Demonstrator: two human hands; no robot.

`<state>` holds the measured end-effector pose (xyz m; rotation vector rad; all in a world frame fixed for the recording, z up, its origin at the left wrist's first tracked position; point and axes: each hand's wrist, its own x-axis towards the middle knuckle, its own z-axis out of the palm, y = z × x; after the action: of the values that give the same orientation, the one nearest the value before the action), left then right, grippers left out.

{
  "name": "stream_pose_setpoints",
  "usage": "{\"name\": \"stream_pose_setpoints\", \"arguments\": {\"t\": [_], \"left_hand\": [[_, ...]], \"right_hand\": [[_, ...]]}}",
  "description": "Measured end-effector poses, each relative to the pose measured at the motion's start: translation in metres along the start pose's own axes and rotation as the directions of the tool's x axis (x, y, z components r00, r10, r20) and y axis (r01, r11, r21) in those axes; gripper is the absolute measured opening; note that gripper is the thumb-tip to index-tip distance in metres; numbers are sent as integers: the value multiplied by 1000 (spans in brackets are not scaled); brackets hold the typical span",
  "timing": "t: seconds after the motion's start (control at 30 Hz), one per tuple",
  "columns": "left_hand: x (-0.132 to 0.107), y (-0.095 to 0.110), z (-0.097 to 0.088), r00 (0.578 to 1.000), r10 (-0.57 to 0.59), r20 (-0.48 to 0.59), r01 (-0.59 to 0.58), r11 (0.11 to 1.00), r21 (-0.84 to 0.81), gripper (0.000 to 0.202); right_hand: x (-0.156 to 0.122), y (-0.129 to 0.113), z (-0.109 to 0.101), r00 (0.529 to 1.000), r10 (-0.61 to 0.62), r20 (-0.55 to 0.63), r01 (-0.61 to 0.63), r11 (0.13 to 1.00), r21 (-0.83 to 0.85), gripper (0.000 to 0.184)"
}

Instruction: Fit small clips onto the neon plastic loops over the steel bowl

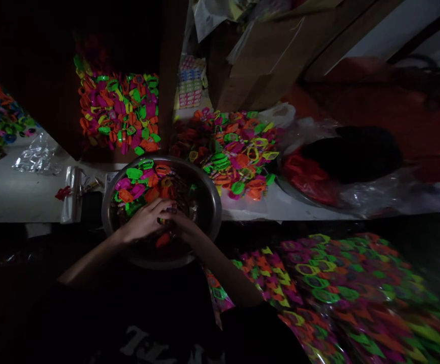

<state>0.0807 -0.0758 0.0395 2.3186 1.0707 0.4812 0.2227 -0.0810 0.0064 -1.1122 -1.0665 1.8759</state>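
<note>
My left hand (147,218) and my right hand (180,222) meet over a round metal basin (214,217). Their fingers are bent in against each other, closed around a small item (171,207) that is mostly covered and too dark to name. Under and beyond my hands, the basin holds small plastic pieces (138,182) in neon green, orange and pink, shaped like toy watches. Darker small things lie in the basin's right half, hard to make out in the dim light.
Behind the basin stands an open box (121,108) of similar pieces, with a loose pile (238,156) to its right. Small printed packs (190,83) are stacked near a cardboard carton (265,60). Bagged pieces (348,273) lie lower right; a bag-lined bowl (306,177) sits right.
</note>
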Motion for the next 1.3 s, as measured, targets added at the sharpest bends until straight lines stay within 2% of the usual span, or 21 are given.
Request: {"name": "stream_pose_setpoints", "arguments": {"t": [0.1, 0.17, 0.27, 0.33, 0.4, 0.47, 0.53, 0.63, 0.7, 0.87, 0.93, 1.0, 1.13, 1.3], "left_hand": [[-3, 6, -8, 999, -5, 34, 7, 999, -37, 57], [-9, 8, -19, 999, -23, 38, 23, 1000, -11, 64], [-27, 5, -33, 985, -165, -55, 170, 979, 112, 56], [-41, -2, -36, 949, -305, -77, 315, 924, 217, 42], [-54, -8, -31, 905, -421, -67, 418, 848, 325, 37], [-63, -11, -20, 878, -474, -64, 456, 789, 413, 33], [-68, -12, -6, 873, -482, -75, 457, 752, 476, 29], [-70, -14, 8, 873, -477, -97, 451, 719, 529, 23], [-71, -18, 13, 868, -487, -95, 462, 725, 511, 22], [-68, -29, 19, 855, -518, 16, 478, 801, 360, 30], [-67, -28, 20, 859, -512, 11, 488, 825, 285, 27], [-66, -25, 21, 885, -463, -53, 462, 856, 230, 22], [-63, -13, 14, 948, -233, -217, 281, 932, 230, 15], [-57, 1, 0, 957, -25, -290, 128, 931, 342, 19]], "right_hand": [[-2, -2, 3, 998, 59, -8, -59, 995, 77, 33], [-2, -4, 0, 997, 52, -59, -48, 997, 66, 34], [-3, -6, -14, 984, -60, -169, 39, 992, -122, 34], [-5, -7, -26, 977, -135, -166, 78, 947, -312, 34], [-6, -7, -36, 977, -189, -95, 120, 865, -487, 33], [-6, -3, -42, 969, -248, -23, 184, 775, -604, 31], [-7, 1, -43, 962, -268, 55, 235, 711, -663, 29], [-8, 6, -40, 965, -225, 133, 254, 686, -682, 33], [-9, 7, -38, 962, -215, 167, 270, 658, -703, 32], [-10, 7, -30, 932, -223, 285, 361, 545, -757, 16], [-10, 8, -28, 916, -245, 317, 400, 503, -766, 18], [-11, 8, -26, 895, -290, 338, 442, 478, -759, 23], [-18, 5, -25, 846, -391, 364, 516, 423, -745, 30], [-31, -7, -22, 753, -515, 411, 603, 289, -744, 35]]}}
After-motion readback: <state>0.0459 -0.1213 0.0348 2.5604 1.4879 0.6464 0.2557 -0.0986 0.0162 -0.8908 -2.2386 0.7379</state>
